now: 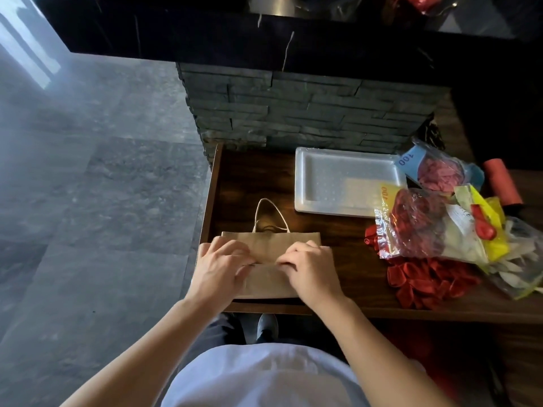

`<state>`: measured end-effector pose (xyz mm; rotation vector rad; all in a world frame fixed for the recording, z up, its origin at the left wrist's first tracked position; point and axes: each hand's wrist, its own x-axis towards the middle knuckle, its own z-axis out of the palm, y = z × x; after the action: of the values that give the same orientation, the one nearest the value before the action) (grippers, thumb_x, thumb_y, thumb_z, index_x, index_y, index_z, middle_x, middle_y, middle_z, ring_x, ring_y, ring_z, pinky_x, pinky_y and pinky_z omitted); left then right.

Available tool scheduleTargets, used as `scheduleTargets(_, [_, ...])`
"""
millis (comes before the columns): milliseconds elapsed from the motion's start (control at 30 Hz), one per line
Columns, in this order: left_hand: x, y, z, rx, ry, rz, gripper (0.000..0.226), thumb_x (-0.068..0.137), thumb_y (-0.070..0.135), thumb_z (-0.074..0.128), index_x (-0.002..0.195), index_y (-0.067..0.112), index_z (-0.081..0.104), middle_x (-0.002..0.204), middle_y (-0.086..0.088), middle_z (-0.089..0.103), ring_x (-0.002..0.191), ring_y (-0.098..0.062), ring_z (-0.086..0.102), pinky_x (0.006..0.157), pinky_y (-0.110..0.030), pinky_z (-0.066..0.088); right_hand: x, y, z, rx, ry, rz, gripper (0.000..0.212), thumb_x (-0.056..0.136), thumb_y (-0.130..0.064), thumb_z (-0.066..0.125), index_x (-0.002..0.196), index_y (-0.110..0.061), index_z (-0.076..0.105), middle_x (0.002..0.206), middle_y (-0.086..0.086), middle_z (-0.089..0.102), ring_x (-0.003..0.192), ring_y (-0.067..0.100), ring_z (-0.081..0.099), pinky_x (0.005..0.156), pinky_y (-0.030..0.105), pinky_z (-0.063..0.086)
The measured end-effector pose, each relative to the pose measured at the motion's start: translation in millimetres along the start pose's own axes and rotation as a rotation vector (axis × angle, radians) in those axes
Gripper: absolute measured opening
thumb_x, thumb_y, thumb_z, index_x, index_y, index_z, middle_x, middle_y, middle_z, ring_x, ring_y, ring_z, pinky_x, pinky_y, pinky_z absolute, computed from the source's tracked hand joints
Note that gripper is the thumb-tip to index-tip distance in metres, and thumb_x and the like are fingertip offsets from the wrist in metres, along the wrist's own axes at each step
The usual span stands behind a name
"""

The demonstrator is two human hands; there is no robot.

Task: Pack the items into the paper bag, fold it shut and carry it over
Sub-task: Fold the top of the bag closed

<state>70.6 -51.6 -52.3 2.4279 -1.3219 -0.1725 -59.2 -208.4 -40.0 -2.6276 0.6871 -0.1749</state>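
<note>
Folding the flat brown paper bag with white twine handles (266, 259) looks like the step in hand: it lies at the near left corner of the dark wooden worktop (346, 239), its handle loops pointing to the far side. The left hand (221, 268) and the right hand (308, 268) rest on it side by side, the fingertips of each curled and pinching a paper edge along a crease that runs across the bag's middle. To do this well, I judge both hands should keep the crease straight and level from left to right, press it flat outward from the centre, and keep the twine loops clear of the fold.

Whether anything is inside the bag cannot be told; it looks thin. On the right of the worktop, well apart from the bag, lie a clear plastic packet of red balloons with a yellow label (417, 224), a packet of pink balloons with a blue label (435, 168), loose red balloons (423, 283) and a red cylindrical roll (502, 183). A white foam tray (346, 183) sits far of the bag. Nothing blocks the fold, but the bag's near edge sits at the worktop's rim and could slip off.
</note>
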Motion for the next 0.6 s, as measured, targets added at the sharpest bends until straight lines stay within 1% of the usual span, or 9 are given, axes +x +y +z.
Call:
scheduleTargets(100, [-4,-28,-5,-0.124,0.025,-0.159,0.013,0.077,0.032,0.075,0.088,0.038,0.078,0.104,0.016,0.067,0.097,-0.017,0.057,0.083,-0.034,0.046,-2,36,-9,0.104,0.000,0.182,0.007,0.074,-0.031,0.077,0.080,-0.028,0.080,0.081,-0.012,0.070,0.080,0.011,0.057,0.074,0.034,0.053])
scheduleTargets(200, [-6,-44,-2,-0.314,0.003,-0.269,0.014,0.074,0.026,0.081,0.085,0.034,0.080,0.109,0.012,0.065,0.096,-0.012,0.063,0.081,-0.033,0.056,-5,59,-6,0.255,-0.051,0.268,0.007,0.075,-0.023,0.078,0.081,-0.027,0.079,0.084,-0.011,0.060,0.087,0.013,0.054,0.079,0.030,0.050])
scheduleTargets(233, [-6,-46,0,-0.390,-0.004,-0.314,0.015,0.072,0.026,0.082,0.083,0.037,0.079,0.114,0.011,0.064,0.097,-0.011,0.064,0.079,-0.031,0.058,-6,64,-4,0.314,-0.056,0.294,0.009,0.075,-0.022,0.078,0.081,-0.029,0.079,0.086,-0.010,0.056,0.091,0.013,0.054,0.081,0.027,0.048])
scheduleTargets(333, [-4,-51,2,-0.630,-0.066,-0.470,0.026,0.070,0.031,0.083,0.076,0.054,0.073,0.127,0.022,0.057,0.087,-0.004,0.071,0.068,-0.013,0.056,-8,70,1,0.491,-0.071,0.413,0.018,0.073,-0.027,0.079,0.074,-0.044,0.074,0.107,-0.010,0.052,0.109,0.009,0.048,0.089,0.023,0.038])
scheduleTargets(367, [-4,-53,4,-0.687,-0.093,-0.486,0.026,0.072,0.030,0.081,0.079,0.054,0.074,0.128,0.024,0.056,0.087,0.000,0.071,0.070,-0.014,0.057,-8,71,3,0.540,-0.087,0.457,0.022,0.073,-0.029,0.079,0.070,-0.049,0.071,0.116,-0.012,0.051,0.113,0.007,0.044,0.090,0.024,0.036])
scheduleTargets(400, [-5,-55,8,-0.743,-0.114,-0.485,0.026,0.074,0.028,0.079,0.084,0.051,0.076,0.130,0.022,0.058,0.092,0.002,0.070,0.077,-0.021,0.059,-7,71,4,0.591,-0.102,0.496,0.024,0.073,-0.030,0.080,0.067,-0.051,0.070,0.122,-0.014,0.049,0.116,0.006,0.041,0.090,0.023,0.035])
scheduleTargets(467, [-6,-56,17,-0.854,-0.133,-0.479,0.026,0.079,0.019,0.076,0.093,0.041,0.079,0.130,0.017,0.061,0.108,-0.004,0.066,0.089,-0.033,0.057,-5,72,10,0.711,-0.110,0.543,0.023,0.072,-0.027,0.080,0.066,-0.047,0.072,0.128,-0.014,0.049,0.119,0.007,0.042,0.086,0.020,0.037])
scheduleTargets(533, [-7,-54,24,-0.956,-0.117,-0.483,0.026,0.081,0.011,0.074,0.093,0.034,0.080,0.128,0.019,0.063,0.115,-0.010,0.063,0.088,-0.030,0.057,-4,76,15,0.845,-0.115,0.558,0.020,0.071,-0.021,0.081,0.068,-0.040,0.075,0.128,-0.014,0.052,0.119,0.009,0.048,0.081,0.016,0.042])
scheduleTargets(600, [-8,-55,32,-1.069,-0.084,-0.491,0.024,0.082,0.006,0.073,0.092,0.026,0.081,0.127,0.025,0.062,0.119,-0.009,0.061,0.082,-0.022,0.057,-3,82,22,0.953,-0.135,0.557,0.014,0.069,-0.020,0.082,0.073,-0.033,0.078,0.129,-0.016,0.054,0.120,0.007,0.051,0.082,0.019,0.047])
